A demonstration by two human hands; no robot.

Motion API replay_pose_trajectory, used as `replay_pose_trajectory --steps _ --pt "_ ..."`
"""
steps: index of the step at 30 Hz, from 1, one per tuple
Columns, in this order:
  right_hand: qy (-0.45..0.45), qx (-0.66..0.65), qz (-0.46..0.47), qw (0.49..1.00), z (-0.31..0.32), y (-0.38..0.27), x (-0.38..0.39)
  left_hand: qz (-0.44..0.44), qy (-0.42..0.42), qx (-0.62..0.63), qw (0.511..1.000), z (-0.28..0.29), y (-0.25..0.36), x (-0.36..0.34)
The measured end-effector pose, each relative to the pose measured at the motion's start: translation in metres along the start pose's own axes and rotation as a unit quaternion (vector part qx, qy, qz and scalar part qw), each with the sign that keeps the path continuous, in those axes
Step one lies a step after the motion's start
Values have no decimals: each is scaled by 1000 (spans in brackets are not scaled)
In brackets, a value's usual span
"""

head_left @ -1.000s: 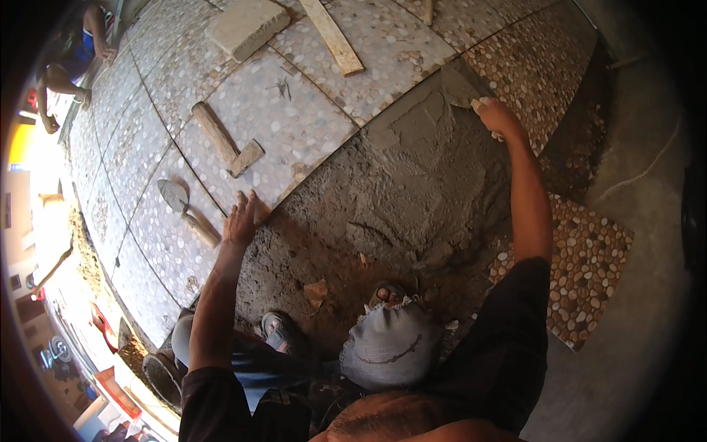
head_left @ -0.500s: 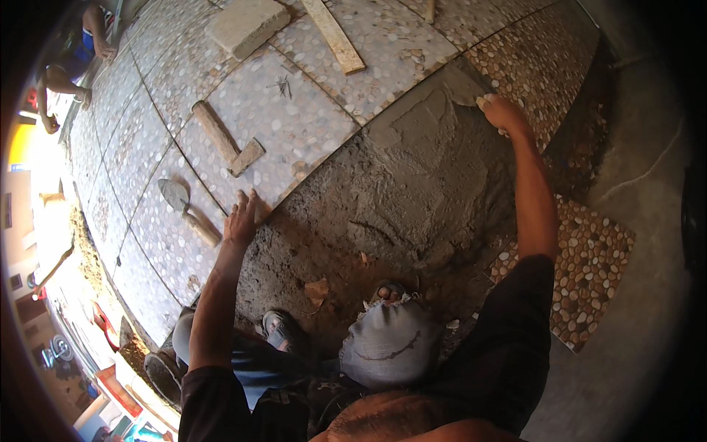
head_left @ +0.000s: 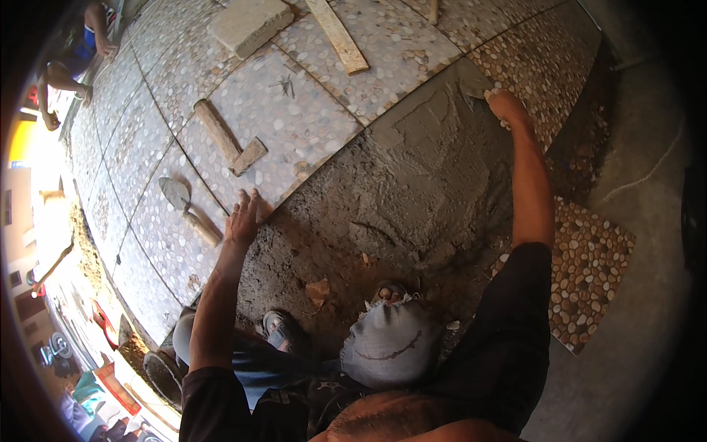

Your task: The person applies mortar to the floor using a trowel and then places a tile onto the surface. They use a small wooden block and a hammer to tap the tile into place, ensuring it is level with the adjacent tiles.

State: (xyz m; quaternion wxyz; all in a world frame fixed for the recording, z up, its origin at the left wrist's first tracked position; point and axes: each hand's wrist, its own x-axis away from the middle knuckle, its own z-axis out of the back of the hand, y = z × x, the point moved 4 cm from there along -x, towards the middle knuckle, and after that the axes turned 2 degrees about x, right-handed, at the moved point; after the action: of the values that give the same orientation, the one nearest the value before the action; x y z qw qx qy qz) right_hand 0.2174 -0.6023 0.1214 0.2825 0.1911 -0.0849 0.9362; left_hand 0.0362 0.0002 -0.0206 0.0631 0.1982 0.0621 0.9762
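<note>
My right hand is closed round the handle of a trowel, its grey blade on the far right end of a wet mortar bed. That blade lies close to the edge of a brown pebble-patterned tile. My left hand rests with fingers spread on the near corner of a laid pebble-patterned tile, holding nothing. Left of it lies a second trowel with a wooden handle. Farther off on the tile is a wooden-handled hammer, next to a few nails.
A stone-like block and a wooden strip lie on the far tiles. One loose pebble-patterned tile is on the concrete floor at right. Another person's hand shows at far left. A dark bucket stands at lower left.
My right hand and its trowel have shifted slightly right and away over the mortar's far end. My left hand stays on the tile.
</note>
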Motion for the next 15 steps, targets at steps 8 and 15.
replay_pose_trajectory --steps 8,15 --pt "-16 -56 1 998 -2 -4 -13 -6 8 -1 1000 4 4 0" --pt "-78 -155 -7 985 -6 -13 -11 0 2 -24 1000 -5 -4 -2"
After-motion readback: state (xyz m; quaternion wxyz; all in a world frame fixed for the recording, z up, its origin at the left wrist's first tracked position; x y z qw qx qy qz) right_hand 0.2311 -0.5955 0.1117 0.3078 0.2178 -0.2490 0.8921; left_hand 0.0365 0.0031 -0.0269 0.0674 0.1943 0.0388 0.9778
